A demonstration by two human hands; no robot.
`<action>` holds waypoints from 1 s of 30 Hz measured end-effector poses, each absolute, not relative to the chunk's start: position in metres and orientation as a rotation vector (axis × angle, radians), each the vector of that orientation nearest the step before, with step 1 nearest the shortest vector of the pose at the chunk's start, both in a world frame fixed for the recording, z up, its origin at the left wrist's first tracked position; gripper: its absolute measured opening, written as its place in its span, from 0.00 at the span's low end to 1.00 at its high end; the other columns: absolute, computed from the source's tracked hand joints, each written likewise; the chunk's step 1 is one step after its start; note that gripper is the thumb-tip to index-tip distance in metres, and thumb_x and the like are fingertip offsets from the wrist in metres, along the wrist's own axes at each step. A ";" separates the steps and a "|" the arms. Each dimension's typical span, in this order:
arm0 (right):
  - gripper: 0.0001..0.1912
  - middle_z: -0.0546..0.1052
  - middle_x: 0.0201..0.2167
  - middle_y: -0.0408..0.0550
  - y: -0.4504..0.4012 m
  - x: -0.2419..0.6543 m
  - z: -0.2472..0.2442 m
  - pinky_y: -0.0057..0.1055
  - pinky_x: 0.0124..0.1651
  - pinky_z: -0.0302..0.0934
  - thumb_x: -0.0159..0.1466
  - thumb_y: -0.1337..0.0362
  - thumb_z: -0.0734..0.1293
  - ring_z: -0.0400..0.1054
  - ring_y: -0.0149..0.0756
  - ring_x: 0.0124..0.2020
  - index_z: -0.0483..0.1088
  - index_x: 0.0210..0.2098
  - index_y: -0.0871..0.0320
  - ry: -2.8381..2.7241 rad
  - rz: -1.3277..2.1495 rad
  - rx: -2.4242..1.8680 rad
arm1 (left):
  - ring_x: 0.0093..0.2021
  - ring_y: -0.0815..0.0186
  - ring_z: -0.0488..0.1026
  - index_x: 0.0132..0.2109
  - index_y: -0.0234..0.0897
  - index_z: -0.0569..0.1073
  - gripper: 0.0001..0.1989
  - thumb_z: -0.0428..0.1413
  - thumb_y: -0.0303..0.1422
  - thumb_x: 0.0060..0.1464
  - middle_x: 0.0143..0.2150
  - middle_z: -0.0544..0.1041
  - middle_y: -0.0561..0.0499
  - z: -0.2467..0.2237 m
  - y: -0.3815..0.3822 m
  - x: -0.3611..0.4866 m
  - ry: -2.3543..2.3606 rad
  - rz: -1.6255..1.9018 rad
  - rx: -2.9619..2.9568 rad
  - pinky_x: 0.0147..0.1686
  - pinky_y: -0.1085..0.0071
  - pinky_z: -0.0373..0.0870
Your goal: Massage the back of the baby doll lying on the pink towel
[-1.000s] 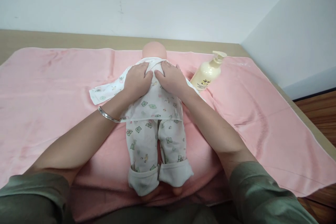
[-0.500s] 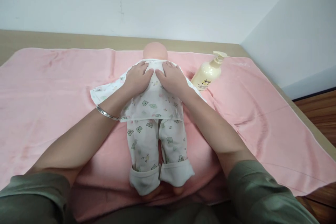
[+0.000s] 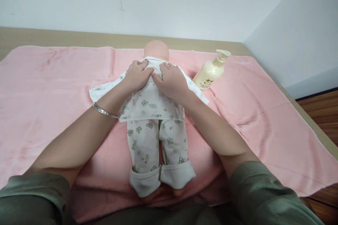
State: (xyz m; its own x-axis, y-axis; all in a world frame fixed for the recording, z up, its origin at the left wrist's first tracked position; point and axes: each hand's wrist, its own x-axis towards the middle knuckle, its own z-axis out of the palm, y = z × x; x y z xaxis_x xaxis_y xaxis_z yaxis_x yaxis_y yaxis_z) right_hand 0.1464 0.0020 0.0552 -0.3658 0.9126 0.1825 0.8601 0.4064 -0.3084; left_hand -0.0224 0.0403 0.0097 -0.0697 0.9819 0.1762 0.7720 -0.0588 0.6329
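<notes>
A baby doll lies face down, its bare head (image 3: 156,49) toward the wall. It wears a white printed top (image 3: 153,107) and matching trousers (image 3: 146,146) with turned-up cuffs. My left hand (image 3: 138,74) grips the top's cloth at the left of the upper back, its thumb and fingers drawn together over a fold. On the right of the upper back rests my right hand (image 3: 171,80), its fingers spread on the cloth and its thumb close to my left thumb.
A cream pump bottle (image 3: 210,74) leans on the pink blanket (image 3: 52,112) right of the doll. Behind the blanket run the wooden table edge (image 3: 79,39) and a white wall (image 3: 171,3). Brown wood shows at the far right.
My left fingers have drawn in and bunched the top's cloth near the collar into creases. The fingers of my right hand have shifted slightly inward. The doll and bottle lie as before.
</notes>
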 end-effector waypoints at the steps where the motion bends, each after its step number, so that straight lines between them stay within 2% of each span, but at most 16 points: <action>1: 0.23 0.76 0.63 0.63 0.006 0.148 0.054 0.56 0.75 0.57 0.78 0.54 0.56 0.67 0.56 0.67 0.73 0.54 0.65 -2.332 0.241 -1.534 | 0.68 0.44 0.70 0.62 0.42 0.79 0.25 0.52 0.44 0.64 0.62 0.74 0.38 0.014 0.038 -0.020 1.898 0.842 1.818 0.72 0.45 0.64; 3: 0.27 0.71 0.69 0.65 0.015 0.151 0.051 0.58 0.77 0.54 0.78 0.51 0.56 0.63 0.58 0.72 0.71 0.60 0.66 -2.318 0.301 -1.537 | 0.72 0.45 0.67 0.66 0.43 0.76 0.27 0.52 0.43 0.65 0.66 0.72 0.39 0.021 0.033 -0.016 1.912 0.804 1.743 0.74 0.45 0.61; 6: 0.36 0.59 0.77 0.66 0.024 0.155 0.050 0.62 0.81 0.45 0.76 0.46 0.57 0.53 0.59 0.79 0.62 0.72 0.69 -2.336 0.411 -1.547 | 0.73 0.46 0.65 0.68 0.44 0.75 0.27 0.51 0.42 0.66 0.67 0.71 0.41 0.027 0.029 -0.012 1.917 0.782 1.739 0.76 0.46 0.59; 9: 0.39 0.55 0.79 0.65 0.028 0.157 0.051 0.62 0.82 0.44 0.75 0.46 0.57 0.50 0.59 0.81 0.58 0.74 0.69 -2.341 0.453 -1.547 | 0.71 0.46 0.67 0.68 0.42 0.75 0.28 0.51 0.41 0.64 0.67 0.71 0.39 0.027 0.028 -0.012 1.893 0.808 1.736 0.76 0.45 0.59; 12: 0.35 0.62 0.77 0.63 0.028 0.160 0.053 0.60 0.79 0.52 0.74 0.48 0.59 0.58 0.59 0.77 0.63 0.71 0.67 -2.315 0.467 -1.512 | 0.69 0.46 0.68 0.63 0.43 0.78 0.25 0.50 0.39 0.64 0.64 0.73 0.38 0.024 0.027 -0.011 1.865 0.856 1.769 0.75 0.44 0.62; 15: 0.32 0.72 0.69 0.62 0.027 0.164 0.056 0.59 0.72 0.62 0.72 0.47 0.61 0.68 0.59 0.68 0.67 0.66 0.65 -2.276 0.498 -1.483 | 0.66 0.44 0.70 0.56 0.38 0.80 0.23 0.44 0.37 0.66 0.60 0.75 0.35 0.020 0.020 -0.006 1.864 0.879 1.897 0.73 0.43 0.64; 18: 0.31 0.77 0.63 0.60 0.026 0.166 0.058 0.57 0.66 0.68 0.71 0.47 0.62 0.72 0.59 0.63 0.68 0.63 0.62 -2.251 0.525 -1.477 | 0.65 0.43 0.70 0.59 0.32 0.78 0.26 0.40 0.35 0.67 0.58 0.76 0.32 0.019 0.009 0.002 1.935 0.930 1.995 0.71 0.44 0.64; 25: 0.30 0.78 0.62 0.60 0.024 0.166 0.060 0.52 0.65 0.68 0.70 0.48 0.63 0.73 0.57 0.61 0.69 0.62 0.63 -2.233 0.545 -1.477 | 0.66 0.45 0.69 0.67 0.26 0.73 0.30 0.40 0.32 0.66 0.62 0.75 0.32 0.020 -0.009 0.014 1.997 1.003 1.994 0.72 0.50 0.63; 30: 0.25 0.82 0.54 0.57 0.025 0.165 0.055 0.49 0.61 0.69 0.71 0.46 0.64 0.75 0.54 0.54 0.74 0.54 0.61 -2.220 0.507 -1.470 | 0.67 0.46 0.69 0.66 0.30 0.75 0.29 0.42 0.33 0.65 0.62 0.76 0.34 0.017 -0.007 0.012 1.980 1.056 1.962 0.73 0.50 0.63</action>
State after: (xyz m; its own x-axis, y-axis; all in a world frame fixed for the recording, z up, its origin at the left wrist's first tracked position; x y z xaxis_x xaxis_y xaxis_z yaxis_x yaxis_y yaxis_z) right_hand 0.1653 0.0248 0.0546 -0.3473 0.9260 0.1480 0.7698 0.3716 -0.5190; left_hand 0.0118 -0.0069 0.0166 -0.1262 0.9254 0.3573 0.8123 -0.1103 0.5727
